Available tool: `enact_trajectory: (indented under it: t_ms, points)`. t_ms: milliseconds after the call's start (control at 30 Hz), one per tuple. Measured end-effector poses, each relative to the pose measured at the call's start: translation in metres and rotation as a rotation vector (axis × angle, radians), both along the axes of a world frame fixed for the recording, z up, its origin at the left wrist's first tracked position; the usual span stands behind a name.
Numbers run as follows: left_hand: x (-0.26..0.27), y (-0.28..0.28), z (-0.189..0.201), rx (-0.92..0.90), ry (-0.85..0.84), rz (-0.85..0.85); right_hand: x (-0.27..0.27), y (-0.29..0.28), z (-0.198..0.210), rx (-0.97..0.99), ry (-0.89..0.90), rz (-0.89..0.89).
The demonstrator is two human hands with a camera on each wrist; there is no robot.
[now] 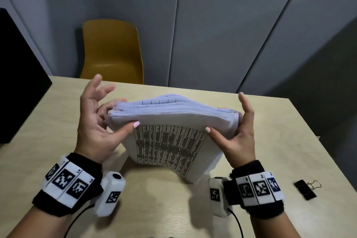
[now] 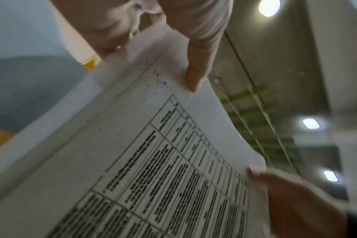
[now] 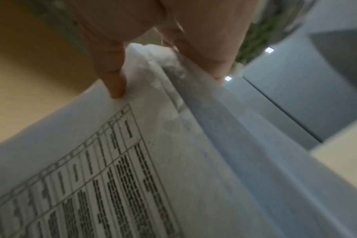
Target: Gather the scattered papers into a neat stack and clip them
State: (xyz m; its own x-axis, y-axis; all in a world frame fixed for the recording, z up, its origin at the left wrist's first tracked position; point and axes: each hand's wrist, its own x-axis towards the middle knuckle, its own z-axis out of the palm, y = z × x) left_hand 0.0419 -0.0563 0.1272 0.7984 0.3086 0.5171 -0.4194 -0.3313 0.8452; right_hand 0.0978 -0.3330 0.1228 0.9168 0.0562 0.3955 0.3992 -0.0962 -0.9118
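Stack (image 1: 173,121) of papers, stood on its lower edge on the table (image 1: 270,141), upper edge toward my head camera, sheets fanned slightly along that top edge and not flush. The near face carries a printed grid of rows and columns; I cannot read the text. I hold the stack between both hands, at the middle of the table.

Left hand (image 1: 94,121): thumb lies on the near face at the upper left corner, palm against the left edge; index and the other fingers are spread and lifted past the far side, mostly free of the paper. In the left wrist view the thumb (image 2: 196,70) presses flat on the white margin above the grid.

Right hand (image 1: 237,135): thumb on the near face at the upper right corner, palm to the right edge, index finger pointing straight up, the rest hidden behind the sheets. The right wrist view shows the thumb (image 3: 112,77) on the margin and a finger behind, so the corner is pinched between them.

Binder clip (image 1: 307,189), black with gold wire handles, lies on the table to the right of my right wrist, apart from the stack.

Beyond the table's far edge: a yellow chair (image 1: 112,50) against grey wall panels.
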Motion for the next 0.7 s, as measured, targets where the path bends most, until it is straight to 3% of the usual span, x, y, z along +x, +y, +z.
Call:
enact_trajectory:
  t_ms: [100,200,267,367,567,700]
  points:
    - [0.009,0.008,-0.019,-0.196,0.24,-0.147,0.007,-0.003,-0.014,0.054,0.243,0.122]
    - [0.02,-0.006,-0.03,-0.312,0.363,-0.18,0.012,0.008,-0.024,0.045,0.285,0.126]
    - [0.023,-0.015,-0.03,-0.185,0.326,-0.154,0.013,0.016,-0.025,0.096,0.222,0.097]
    - [0.023,-0.015,-0.028,-0.251,0.256,-0.072,0.012,0.02,-0.027,0.216,0.16,0.077]
    - [0.012,-0.009,-0.031,-0.295,0.274,-0.15,0.01,0.008,-0.043,0.139,0.311,0.085]
    - [0.012,-0.025,-0.035,-0.206,0.258,-0.086,0.008,0.025,-0.044,0.156,0.304,0.064]
